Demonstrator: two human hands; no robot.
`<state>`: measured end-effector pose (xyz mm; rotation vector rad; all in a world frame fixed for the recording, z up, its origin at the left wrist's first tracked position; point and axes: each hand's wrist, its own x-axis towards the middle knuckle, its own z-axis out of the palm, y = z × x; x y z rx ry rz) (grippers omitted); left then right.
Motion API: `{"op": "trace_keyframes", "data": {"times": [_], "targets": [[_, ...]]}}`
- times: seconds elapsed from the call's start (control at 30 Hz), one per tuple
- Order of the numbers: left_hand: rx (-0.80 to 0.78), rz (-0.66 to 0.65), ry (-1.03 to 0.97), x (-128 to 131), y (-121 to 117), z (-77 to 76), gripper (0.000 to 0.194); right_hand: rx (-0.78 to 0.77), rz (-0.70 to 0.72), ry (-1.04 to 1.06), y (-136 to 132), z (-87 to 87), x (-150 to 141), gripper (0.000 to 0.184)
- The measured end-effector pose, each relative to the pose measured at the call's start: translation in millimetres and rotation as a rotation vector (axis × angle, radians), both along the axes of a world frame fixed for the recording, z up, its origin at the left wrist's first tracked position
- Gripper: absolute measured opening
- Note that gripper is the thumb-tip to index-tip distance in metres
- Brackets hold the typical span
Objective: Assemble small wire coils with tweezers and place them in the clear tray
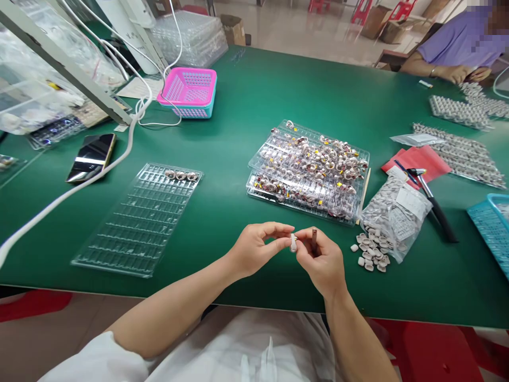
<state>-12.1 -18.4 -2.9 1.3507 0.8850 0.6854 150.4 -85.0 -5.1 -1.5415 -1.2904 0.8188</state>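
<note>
Just above the table's front edge, my left hand (256, 248) pinches a small white plastic part (293, 243) between thumb and fingertips. My right hand (325, 261) meets it from the other side, its thumb and index finger at the same part. A slim brown tool (314, 239), possibly tweezers, sticks up between the fingers of my right hand; its tip is hard to make out. Beyond my hands are stacked clear trays (254, 183) heaped with small white parts bearing wires and yellow bits. To the left lies a clear compartment tray (123, 225) with several assembled pieces (181, 175) in its far row.
White shells (373, 250) spill from a plastic bag (397, 212) at right, beside a black-handled hammer (437, 209) and red packet (427, 162). A phone (92, 157), white cable (129, 143) and pink basket (191, 87) lie left. Across the table, a person (457, 58) handles parts.
</note>
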Motion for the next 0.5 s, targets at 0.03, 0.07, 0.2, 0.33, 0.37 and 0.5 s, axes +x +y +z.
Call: {"op": "trace_keyframes", "data": {"times": [0.03,0.07,0.2,0.33,0.37,0.5], "targets": [[-0.067,-0.010,-0.041,0.5,-0.1,-0.5,0.030,-0.001,-0.003,0.018,-0.4,-0.8,0.1,0.008],[-0.116,-0.025,-0.083,0.9,0.0,-1.0,0.029,-0.002,-0.005,0.031,-0.8,-1.7,0.2,0.008],[-0.162,-0.044,-0.177,2.9,0.2,-2.1,0.026,0.012,-0.020,0.033,-1.9,-4.5,-0.1,0.007],[-0.177,0.007,-0.190,6.1,-1.9,-2.0,0.025,0.066,-0.026,0.010,-2.2,-5.4,-2.7,0.005],[-0.182,0.022,-0.192,6.9,-2.5,-1.6,0.025,0.080,-0.029,-0.002,-2.2,-5.4,-3.4,0.005],[-0.235,0.087,-0.227,9.9,-3.6,1.6,0.024,0.154,-0.040,-0.080,-2.5,-5.3,-4.9,0.008]]}}
